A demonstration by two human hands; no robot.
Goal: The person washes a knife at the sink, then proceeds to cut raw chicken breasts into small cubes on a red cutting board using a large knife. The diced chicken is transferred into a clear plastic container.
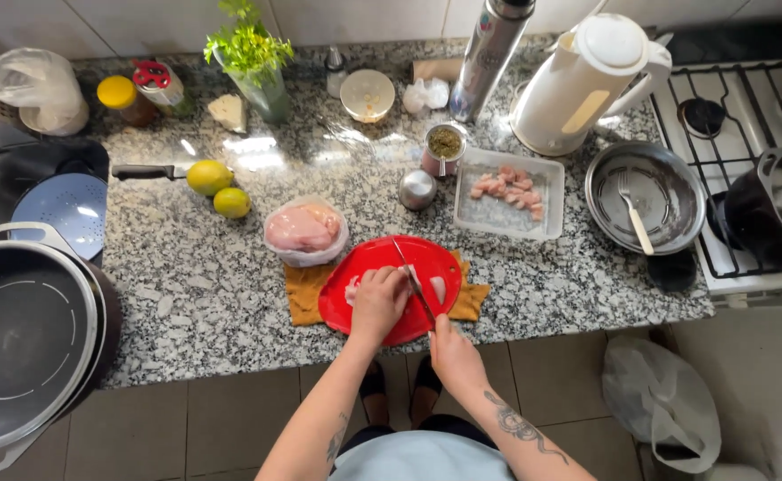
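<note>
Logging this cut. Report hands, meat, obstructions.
Left hand pressing chicken on red board. Right hand gripping knife, blade on the meat. Nothing blocking the board.

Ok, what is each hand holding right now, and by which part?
The right hand grips a knife by its handle. The left hand presses down on raw chicken on the red cutting board.
</note>
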